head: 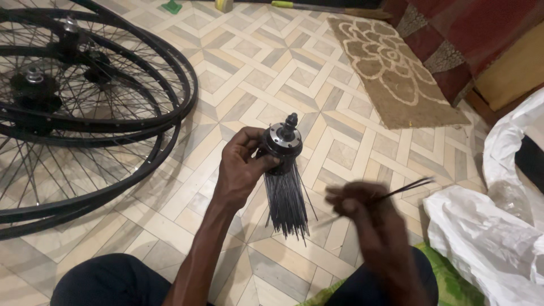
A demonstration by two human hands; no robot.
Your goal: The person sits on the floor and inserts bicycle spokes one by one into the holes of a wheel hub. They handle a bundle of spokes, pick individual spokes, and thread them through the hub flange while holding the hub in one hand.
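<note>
Hub (281, 141), black with a bright metal flange and a threaded axle end on top: held upright at frame centre, above the patterned tile floor (249, 62). Many thin dark spokes (286, 204) already hang from its lower flange in a dense bundle, splaying slightly at the tips. Upper flange holes appear unfilled, though the detail is too small to be sure; judged partly laced, with no rim fitted to this hub yet.

Left hand (241, 170): grip wrapped around the hub body, thumb and fingers pressed against its side.

Right hand (362, 209): blurred, lower right of centre; grip pinched on a few loose spokes (405, 188) that point toward the right edge, apart from the hub.

Finished wheels (85, 107): at least two, black rims with spokes and hubs in place, stacked flat at upper left.

White plastic sacking (493, 232): crumpled at right edge.

Brown floral mat (391, 73): upper right, beside a dark red patterned cloth (453, 34).

Green mat (447, 277): bottom right, under the person's leg.
</note>
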